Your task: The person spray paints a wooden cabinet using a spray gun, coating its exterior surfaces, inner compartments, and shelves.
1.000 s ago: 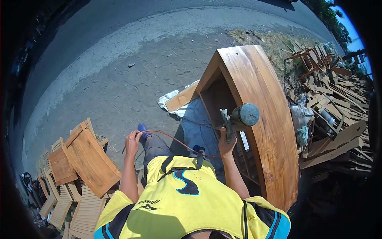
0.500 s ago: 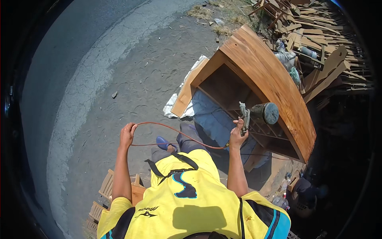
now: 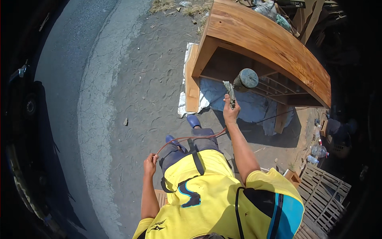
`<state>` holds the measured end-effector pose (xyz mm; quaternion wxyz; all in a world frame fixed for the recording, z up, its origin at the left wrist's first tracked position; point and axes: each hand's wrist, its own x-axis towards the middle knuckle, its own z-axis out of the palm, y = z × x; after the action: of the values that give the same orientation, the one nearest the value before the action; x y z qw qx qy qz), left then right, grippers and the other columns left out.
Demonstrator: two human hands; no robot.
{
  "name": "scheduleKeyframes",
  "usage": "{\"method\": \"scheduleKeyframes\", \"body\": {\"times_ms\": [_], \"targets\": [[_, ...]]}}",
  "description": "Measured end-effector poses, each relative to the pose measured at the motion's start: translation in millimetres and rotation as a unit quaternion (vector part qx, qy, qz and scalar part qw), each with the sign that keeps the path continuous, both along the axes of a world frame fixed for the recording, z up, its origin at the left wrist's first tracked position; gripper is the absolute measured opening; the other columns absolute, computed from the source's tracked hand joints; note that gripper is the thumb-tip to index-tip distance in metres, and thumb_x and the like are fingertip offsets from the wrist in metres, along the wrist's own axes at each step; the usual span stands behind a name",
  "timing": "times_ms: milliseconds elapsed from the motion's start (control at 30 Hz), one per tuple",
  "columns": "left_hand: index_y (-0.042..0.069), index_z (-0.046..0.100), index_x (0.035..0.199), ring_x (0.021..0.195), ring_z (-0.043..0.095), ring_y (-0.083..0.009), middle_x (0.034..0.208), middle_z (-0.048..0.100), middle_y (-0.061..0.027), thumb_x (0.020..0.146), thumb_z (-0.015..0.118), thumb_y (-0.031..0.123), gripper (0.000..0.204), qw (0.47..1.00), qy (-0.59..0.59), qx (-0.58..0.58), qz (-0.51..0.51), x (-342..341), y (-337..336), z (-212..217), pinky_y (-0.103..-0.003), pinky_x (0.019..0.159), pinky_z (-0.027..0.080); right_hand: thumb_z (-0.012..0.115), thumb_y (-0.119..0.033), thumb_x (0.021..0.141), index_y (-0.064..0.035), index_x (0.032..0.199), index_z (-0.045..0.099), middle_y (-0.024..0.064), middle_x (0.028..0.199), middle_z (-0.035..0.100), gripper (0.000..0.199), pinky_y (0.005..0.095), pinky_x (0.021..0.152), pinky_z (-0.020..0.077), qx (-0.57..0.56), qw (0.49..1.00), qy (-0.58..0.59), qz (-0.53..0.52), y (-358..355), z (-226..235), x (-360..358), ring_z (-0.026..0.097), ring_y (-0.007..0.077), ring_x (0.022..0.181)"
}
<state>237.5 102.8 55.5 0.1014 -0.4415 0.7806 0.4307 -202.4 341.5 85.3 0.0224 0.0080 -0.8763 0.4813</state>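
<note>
A spray gun (image 3: 229, 92) with a round metal cup (image 3: 248, 78) is in my right hand (image 3: 231, 113), whose fingers wrap its handle. It is held in front of the open side of a varnished wooden cabinet (image 3: 270, 44). From that hand a thin reddish-brown air hose (image 3: 187, 138) sags across my legs. My left hand (image 3: 150, 164), low at my left side, pinches the hose. The cabinet has slatted dividers inside, and its far side is hidden.
A wooden plank (image 3: 192, 85) lies on white sheeting beside the cabinet. Bluish sheeting (image 3: 242, 105) spreads below it. Bottles (image 3: 318, 151) and a slatted wooden rack (image 3: 324, 187) are at the right. A paved road (image 3: 65, 79) runs along the left, with a dark vehicle beyond.
My body and view have turned, and both my shoes now show. My left hand has come down closer to my body with the hose. The spray gun remains in my right hand.
</note>
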Motion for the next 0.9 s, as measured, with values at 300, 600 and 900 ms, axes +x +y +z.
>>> {"method": "scheduleKeyframes", "body": {"times_ms": [300, 600, 900], "targets": [[0.001, 0.068, 0.11, 0.062, 0.059, -0.0247, 0.07, 0.063, -0.0161, 0.109, 0.06, 0.034, 0.033, 0.992, -0.07, -0.017, -0.105, 5, -55, -124, -0.04, 0.062, 0.048, 0.07, -0.045, 0.101, -0.0001, 0.096, 0.072, 0.0192, 0.077, 0.07, 0.046, 0.0488, 0.069, 0.0511, 0.017, 0.998, -0.044, -0.036, -41, -222, 31, 0.068, 0.0406, 0.071], [0.0, 0.069, 0.105, 0.073, 0.071, -0.0388, 0.082, 0.071, -0.022, 0.105, 0.065, 0.02, 0.02, 0.965, -0.027, -0.133, -0.226, -110, -68, -220, -0.046, 0.067, 0.054, 0.071, -0.047, 0.1, 0.0003, 0.097, 0.071, 0.0186, 0.078, 0.072, 0.047, 0.0449, 0.07, 0.0525, -0.051, 0.995, -0.087, -0.014, -57, -427, -3, 0.07, 0.0366, 0.072], [0.0, 0.07, 0.105, 0.072, 0.067, -0.0347, 0.088, 0.071, -0.0159, 0.101, 0.069, 0.013, 0.013, 0.92, 0.109, -0.263, -0.268, -218, -105, -341, -0.041, 0.068, 0.052, 0.073, -0.041, 0.1, 0.0022, 0.086, 0.07, 0.015, 0.066, 0.066, 0.046, 0.0435, 0.062, 0.0488, 0.0, 0.973, 0.067, -0.219, 13, -551, -70, 0.065, 0.0324, 0.061]]}}
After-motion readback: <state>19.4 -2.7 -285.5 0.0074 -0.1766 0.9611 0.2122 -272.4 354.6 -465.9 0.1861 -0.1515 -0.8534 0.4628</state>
